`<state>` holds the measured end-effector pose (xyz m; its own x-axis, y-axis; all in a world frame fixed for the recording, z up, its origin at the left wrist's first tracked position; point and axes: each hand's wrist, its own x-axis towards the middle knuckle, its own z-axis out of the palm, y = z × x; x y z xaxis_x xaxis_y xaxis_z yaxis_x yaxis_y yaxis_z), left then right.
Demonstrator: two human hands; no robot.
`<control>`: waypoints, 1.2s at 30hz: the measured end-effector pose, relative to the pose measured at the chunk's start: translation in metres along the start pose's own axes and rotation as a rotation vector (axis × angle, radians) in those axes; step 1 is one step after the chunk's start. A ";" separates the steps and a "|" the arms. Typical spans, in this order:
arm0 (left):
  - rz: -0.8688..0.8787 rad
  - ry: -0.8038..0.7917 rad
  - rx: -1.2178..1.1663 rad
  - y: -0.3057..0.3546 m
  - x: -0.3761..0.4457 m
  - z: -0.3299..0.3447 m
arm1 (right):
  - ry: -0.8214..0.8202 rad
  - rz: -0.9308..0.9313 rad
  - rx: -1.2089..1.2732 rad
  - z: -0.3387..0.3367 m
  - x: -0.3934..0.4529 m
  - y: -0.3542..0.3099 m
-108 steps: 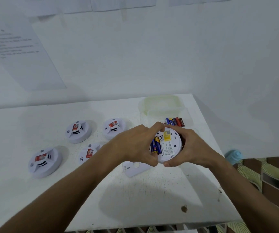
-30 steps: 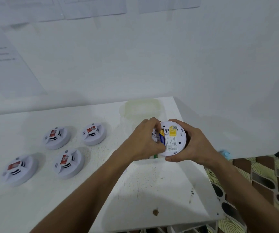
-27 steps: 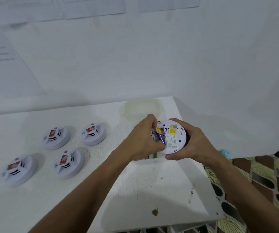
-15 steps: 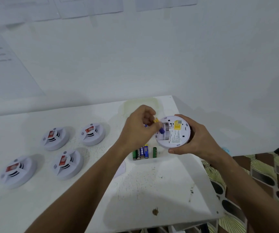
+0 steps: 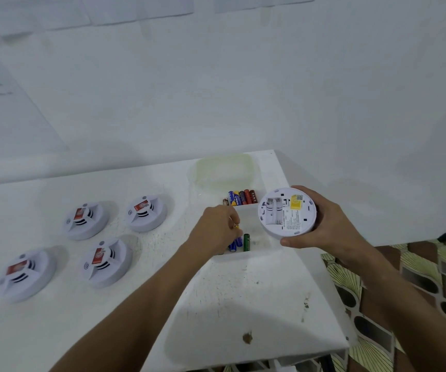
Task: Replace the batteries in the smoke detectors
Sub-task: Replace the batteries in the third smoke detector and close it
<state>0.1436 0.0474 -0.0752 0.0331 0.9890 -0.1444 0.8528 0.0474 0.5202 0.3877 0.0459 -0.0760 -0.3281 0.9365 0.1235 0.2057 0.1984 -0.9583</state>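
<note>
My right hand (image 5: 329,232) holds a round white smoke detector (image 5: 287,212) back side up, above the table's right part. Its open battery bay (image 5: 273,210) shows no batteries. My left hand (image 5: 216,229) is down over the near compartment of a white tray (image 5: 260,250), fingers closed on a blue and yellow battery (image 5: 234,244). A green battery (image 5: 246,242) lies just right of it in the same compartment. Several batteries (image 5: 240,197) lie side by side in the tray's far compartment.
Other white smoke detectors sit face up on the left of the white table: two at the back (image 5: 86,220) (image 5: 146,212), two nearer (image 5: 106,261) (image 5: 24,273). A translucent lid (image 5: 224,170) lies behind the tray. The table's right edge (image 5: 332,291) drops to a patterned floor.
My left hand pulled the blue battery out of the detector and carried it down into the tray's near compartment. The right hand moved the detector to the right, its bay now empty.
</note>
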 end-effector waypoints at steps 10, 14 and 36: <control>0.053 0.306 -0.080 -0.011 0.015 -0.027 | 0.006 -0.003 0.007 0.000 0.002 -0.001; 0.020 0.325 0.099 -0.019 0.042 -0.030 | -0.002 -0.006 -0.001 0.001 0.004 -0.001; -0.237 -0.011 0.110 -0.027 0.080 -0.027 | -0.050 0.006 0.006 0.011 0.009 0.002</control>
<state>0.1089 0.1292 -0.0778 -0.1687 0.9505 -0.2610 0.8888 0.2612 0.3766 0.3752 0.0512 -0.0792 -0.3727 0.9221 0.1044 0.2024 0.1906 -0.9606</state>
